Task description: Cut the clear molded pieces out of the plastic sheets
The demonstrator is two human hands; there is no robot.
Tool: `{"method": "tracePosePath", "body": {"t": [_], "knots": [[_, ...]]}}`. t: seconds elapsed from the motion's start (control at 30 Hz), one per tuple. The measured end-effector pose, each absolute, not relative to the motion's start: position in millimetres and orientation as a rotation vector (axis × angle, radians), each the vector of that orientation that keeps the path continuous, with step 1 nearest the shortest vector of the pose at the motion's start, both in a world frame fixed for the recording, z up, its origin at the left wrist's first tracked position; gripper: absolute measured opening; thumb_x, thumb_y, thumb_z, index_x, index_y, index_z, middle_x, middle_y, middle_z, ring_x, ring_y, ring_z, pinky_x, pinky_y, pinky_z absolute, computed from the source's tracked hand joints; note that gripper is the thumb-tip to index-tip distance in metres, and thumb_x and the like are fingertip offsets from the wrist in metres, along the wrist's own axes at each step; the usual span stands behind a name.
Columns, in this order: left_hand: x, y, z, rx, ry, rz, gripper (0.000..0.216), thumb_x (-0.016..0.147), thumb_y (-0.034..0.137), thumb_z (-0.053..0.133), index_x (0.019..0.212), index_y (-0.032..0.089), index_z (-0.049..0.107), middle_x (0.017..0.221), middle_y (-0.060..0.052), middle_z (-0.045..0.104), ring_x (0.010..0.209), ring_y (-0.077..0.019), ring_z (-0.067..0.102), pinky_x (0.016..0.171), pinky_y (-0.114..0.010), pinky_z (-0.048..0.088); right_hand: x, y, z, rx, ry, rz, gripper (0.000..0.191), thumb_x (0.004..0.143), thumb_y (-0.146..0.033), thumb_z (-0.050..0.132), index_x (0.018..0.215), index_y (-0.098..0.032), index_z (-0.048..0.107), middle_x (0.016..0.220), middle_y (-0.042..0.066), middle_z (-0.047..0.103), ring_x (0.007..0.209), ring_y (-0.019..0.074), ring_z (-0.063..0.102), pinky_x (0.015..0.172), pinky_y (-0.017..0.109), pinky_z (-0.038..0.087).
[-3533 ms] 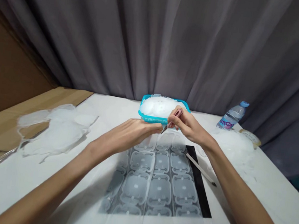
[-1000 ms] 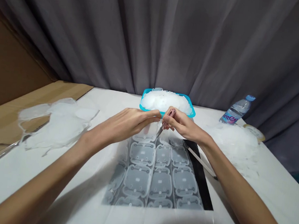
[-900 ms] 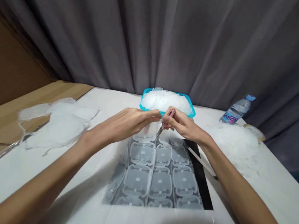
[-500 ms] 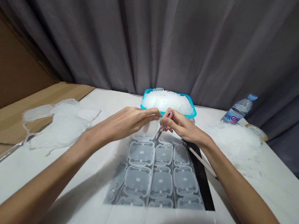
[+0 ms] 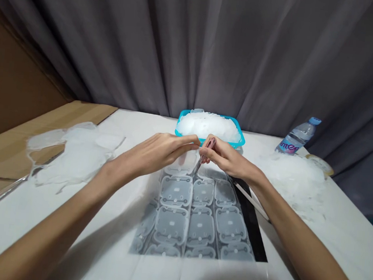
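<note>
My right hand is closed around a pink cutter. The blade points down at the seam between two columns of a translucent plastic sheet moulded with rounded-rectangle lid shapes. Just left of the cutter, my left hand has thumb and forefinger pinched together at the sheet's far part; the fingertips hide most of the grip. Beneath the sheet, a black backing shows along its right side.
A blue tray heaped with white translucent pieces stands behind my hands. Plastic scraps lie left, beside cardboard. On the right are a whitish pile, a water bottle and a thin pale strip.
Almost nothing differs. The cutter and my right hand have shifted very slightly, and both hands keep the same hold.
</note>
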State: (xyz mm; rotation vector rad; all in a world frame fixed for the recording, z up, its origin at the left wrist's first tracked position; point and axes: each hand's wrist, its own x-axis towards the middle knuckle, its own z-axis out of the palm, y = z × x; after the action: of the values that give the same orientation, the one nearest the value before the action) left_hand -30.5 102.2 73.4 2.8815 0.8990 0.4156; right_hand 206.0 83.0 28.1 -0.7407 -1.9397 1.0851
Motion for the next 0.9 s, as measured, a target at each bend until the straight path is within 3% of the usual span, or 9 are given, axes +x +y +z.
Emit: {"method": "tracePosePath", "body": {"t": [0.1, 0.23, 0.33, 0.5, 0.9], "knots": [[-30.0, 102.8, 73.7, 2.853, 0.877, 0.430, 0.028, 0.108, 0.024, 0.039, 0.121, 0.022, 0.064, 0.111, -0.007, 0.079, 0.085, -0.0214, 0.075, 0.068, -0.028, 0.046, 206.0, 83.2, 28.1, -0.739, -1.932, 1.073, 0.033, 0.105, -0.054, 0.055, 0.094, -0.022, 0.054, 0.085, 0.000, 0.060, 0.081, 0.0156, 0.063, 0.078, 0.032, 0.052], [-30.3, 102.4, 76.5, 2.769, 0.923, 0.362, 0.035, 0.109, 0.046, 0.045, 0.119, 0.022, 0.068, 0.077, -0.002, 0.074, 0.062, -0.0171, 0.066, 0.059, -0.026, 0.042, 206.7, 82.4, 29.1, -0.744, -1.949, 1.100, 0.035, 0.104, -0.056, 0.053, 0.096, -0.022, 0.054, 0.085, 0.000, 0.063, 0.080, 0.0158, 0.063, 0.077, 0.032, 0.052], [-32.1, 103.9, 76.3, 2.685, 0.885, 0.299, 0.042, 0.102, 0.058, 0.055, 0.117, 0.022, 0.071, 0.070, 0.001, 0.069, 0.057, -0.0147, 0.060, 0.055, -0.024, 0.041, 206.5, 81.8, 28.9, -0.746, -1.979, 1.108, 0.034, 0.105, -0.055, 0.052, 0.097, -0.022, 0.055, 0.087, 0.001, 0.065, 0.081, 0.0160, 0.063, 0.078, 0.032, 0.052], [-33.1, 105.6, 74.6, 2.620, 0.865, 0.269, 0.042, 0.104, 0.056, 0.053, 0.104, 0.020, 0.073, 0.072, 0.000, 0.067, 0.060, -0.0141, 0.057, 0.055, -0.024, 0.040, 204.7, 81.3, 26.1, -0.770, -1.974, 1.098, 0.034, 0.105, -0.054, 0.053, 0.095, -0.022, 0.054, 0.085, 0.000, 0.063, 0.081, 0.0168, 0.065, 0.076, 0.032, 0.052], [-35.4, 107.8, 78.9, 2.625, 0.837, 0.323, 0.038, 0.103, 0.055, 0.056, 0.116, 0.024, 0.076, 0.070, 0.002, 0.065, 0.058, -0.0141, 0.054, 0.057, -0.023, 0.039, 212.2, 84.3, 29.3, -0.714, -1.902, 1.144, 0.039, 0.103, -0.059, 0.054, 0.094, -0.021, 0.055, 0.087, 0.001, 0.064, 0.075, 0.0141, 0.061, 0.068, 0.030, 0.048]]}}
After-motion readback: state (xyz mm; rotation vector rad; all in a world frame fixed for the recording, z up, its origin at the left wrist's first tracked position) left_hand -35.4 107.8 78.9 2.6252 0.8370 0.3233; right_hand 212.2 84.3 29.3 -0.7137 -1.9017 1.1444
